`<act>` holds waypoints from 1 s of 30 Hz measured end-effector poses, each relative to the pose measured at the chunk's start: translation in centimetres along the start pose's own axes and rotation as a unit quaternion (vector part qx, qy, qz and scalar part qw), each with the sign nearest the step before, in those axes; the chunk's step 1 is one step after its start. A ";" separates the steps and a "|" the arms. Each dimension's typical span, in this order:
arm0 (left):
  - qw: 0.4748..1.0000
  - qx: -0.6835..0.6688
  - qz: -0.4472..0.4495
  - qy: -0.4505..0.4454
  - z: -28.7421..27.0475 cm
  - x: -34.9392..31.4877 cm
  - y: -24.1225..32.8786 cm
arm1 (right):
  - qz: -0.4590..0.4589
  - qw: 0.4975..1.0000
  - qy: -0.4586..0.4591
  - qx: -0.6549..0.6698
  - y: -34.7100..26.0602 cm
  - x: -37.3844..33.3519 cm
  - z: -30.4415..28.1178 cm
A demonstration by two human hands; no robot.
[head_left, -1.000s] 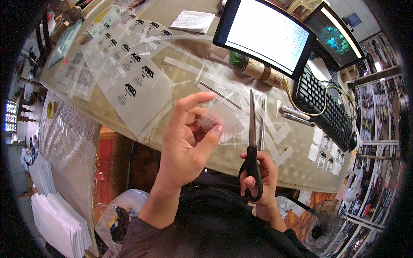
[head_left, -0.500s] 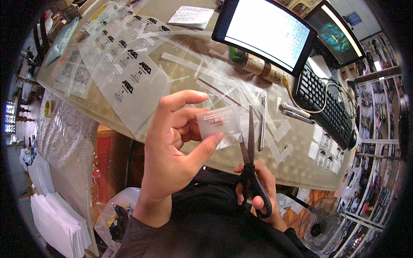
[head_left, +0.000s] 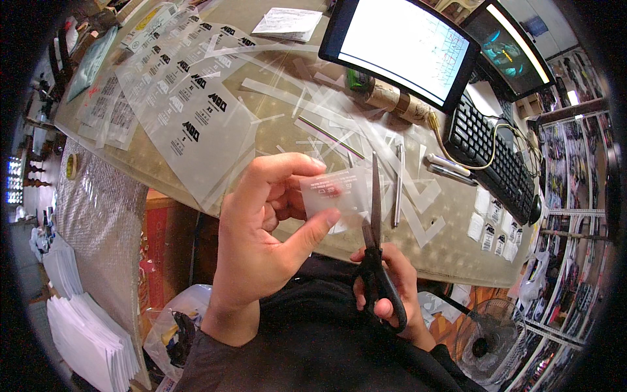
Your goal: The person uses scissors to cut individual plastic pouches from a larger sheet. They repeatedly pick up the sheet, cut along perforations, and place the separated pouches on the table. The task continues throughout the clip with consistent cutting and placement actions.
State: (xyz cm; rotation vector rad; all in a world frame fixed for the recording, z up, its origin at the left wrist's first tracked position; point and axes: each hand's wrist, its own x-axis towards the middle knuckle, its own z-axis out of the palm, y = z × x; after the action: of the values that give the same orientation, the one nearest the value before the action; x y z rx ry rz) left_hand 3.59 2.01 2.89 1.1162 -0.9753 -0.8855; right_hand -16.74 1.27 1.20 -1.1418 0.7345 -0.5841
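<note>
Fingers of my left hand [head_left: 258,232] pinch a small translucent printed piece [head_left: 320,199], thumb in front and the others curled behind; those of my right hand [head_left: 395,277] wrap round black-handled scissors [head_left: 372,256], the blades beside the piece's right edge. To trim it well, I judge it best to pinch the film flat and taut, hold my left fingertips clear of the blades and close them in one straight line. Offcut strips [head_left: 274,93] lie on the table [head_left: 444,258] beyond my fingertips, with the large printed sheet [head_left: 189,111] to their left. Film and blade overlap, so I cannot tell whether the edge is between the blades; its print is faint, and the handles cover part of my right fingers.
</note>
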 end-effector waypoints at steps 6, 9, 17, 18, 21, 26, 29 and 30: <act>0.999 0.023 -0.043 -0.009 -0.2 -0.1 0.5 | -0.005 1.000 -0.002 -0.018 0.2 0.0 -0.2; 0.999 0.026 -0.028 -0.008 -0.3 -0.1 0.5 | -0.005 1.000 0.000 -0.015 0.4 -0.1 -0.2; 1.000 0.014 -0.002 0.012 -0.3 0.1 0.4 | 0.011 1.000 0.002 -0.014 0.1 -0.5 -0.1; 1.000 0.013 -0.002 0.012 -0.3 0.0 0.4 | 0.016 1.000 0.001 -0.015 0.2 -0.5 -0.1; 1.000 0.008 -0.004 0.018 -0.4 -0.1 0.5 | 0.019 1.000 0.010 -0.015 0.3 -0.6 -0.2; 1.000 0.002 0.005 0.019 -0.6 0.1 0.5 | -0.008 1.000 0.008 0.015 0.4 -0.7 -0.3; 1.000 0.004 0.012 0.017 -0.5 0.0 0.4 | -0.009 0.999 -0.008 0.034 0.5 -0.7 -0.2; 1.000 0.004 0.014 0.016 -0.5 0.0 0.4 | -0.010 0.999 -0.010 0.030 0.5 -0.6 -0.2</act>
State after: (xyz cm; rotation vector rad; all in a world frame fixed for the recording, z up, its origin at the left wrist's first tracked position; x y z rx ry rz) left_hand 4.05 2.23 3.23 1.1189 -0.9667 -0.8401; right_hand -17.22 1.78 0.82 -1.1000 0.6845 -0.6074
